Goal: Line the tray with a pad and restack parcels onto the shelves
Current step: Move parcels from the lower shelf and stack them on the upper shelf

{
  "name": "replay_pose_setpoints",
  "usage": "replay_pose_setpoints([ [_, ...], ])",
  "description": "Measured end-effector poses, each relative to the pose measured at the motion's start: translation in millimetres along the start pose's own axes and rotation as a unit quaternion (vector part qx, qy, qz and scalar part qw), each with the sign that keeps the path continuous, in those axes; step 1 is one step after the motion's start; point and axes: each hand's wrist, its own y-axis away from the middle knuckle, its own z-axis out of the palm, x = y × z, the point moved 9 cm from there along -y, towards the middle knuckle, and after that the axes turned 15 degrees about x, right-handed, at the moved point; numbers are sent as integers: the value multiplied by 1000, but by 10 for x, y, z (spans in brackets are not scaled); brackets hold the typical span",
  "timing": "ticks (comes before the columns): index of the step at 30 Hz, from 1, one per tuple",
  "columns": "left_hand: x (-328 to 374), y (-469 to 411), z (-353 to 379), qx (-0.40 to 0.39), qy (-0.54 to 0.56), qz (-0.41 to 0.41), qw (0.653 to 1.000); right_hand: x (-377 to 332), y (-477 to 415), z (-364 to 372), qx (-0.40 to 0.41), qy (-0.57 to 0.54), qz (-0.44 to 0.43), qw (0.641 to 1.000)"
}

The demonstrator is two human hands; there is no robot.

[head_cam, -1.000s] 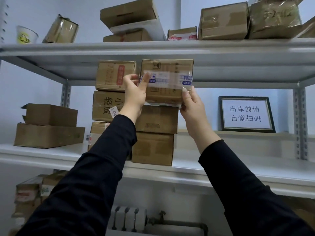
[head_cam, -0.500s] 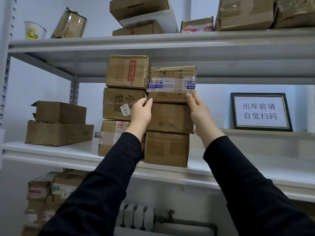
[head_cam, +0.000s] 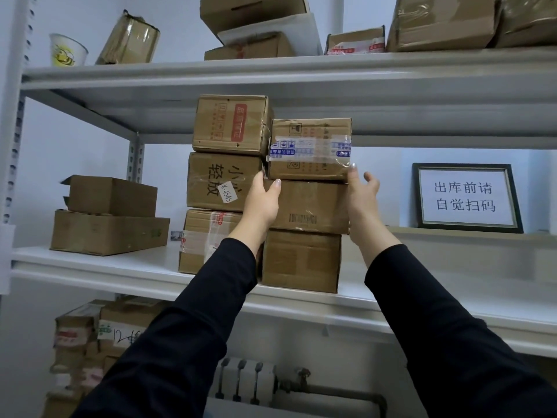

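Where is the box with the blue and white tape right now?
The taped box tops the right-hand stack on the middle shelf, beside the red-labelled box, with the left hand and right hand just under it.

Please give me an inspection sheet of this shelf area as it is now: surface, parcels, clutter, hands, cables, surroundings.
Surface: white middle shelf, carrying two side-by-side stacks of parcels.
Job's things: taped parcel sits on top of the right stack, above the plain parcel; the left stack is three high, topped by the red-label parcel. No tray or pad in view.
Clutter: paper cup and a tilted parcel on the top shelf.
Hands: left hand and right hand at the sides of the right stack, fingers open, only fingertips near the taped parcel.
Cables: nothing seen.
Surroundings: framed sign at right; radiator below.
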Motion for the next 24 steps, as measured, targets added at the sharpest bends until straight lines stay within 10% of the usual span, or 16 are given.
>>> replay_pose_setpoints([
  [15, -321, 221, -4, 50, -1, -42, 998, 496, 305, -10, -103, 47, 145, 983],
  [24, -553, 536, -273, 181, 47, -11, 982, 406, 505, -430, 48, 65, -46, 996],
])
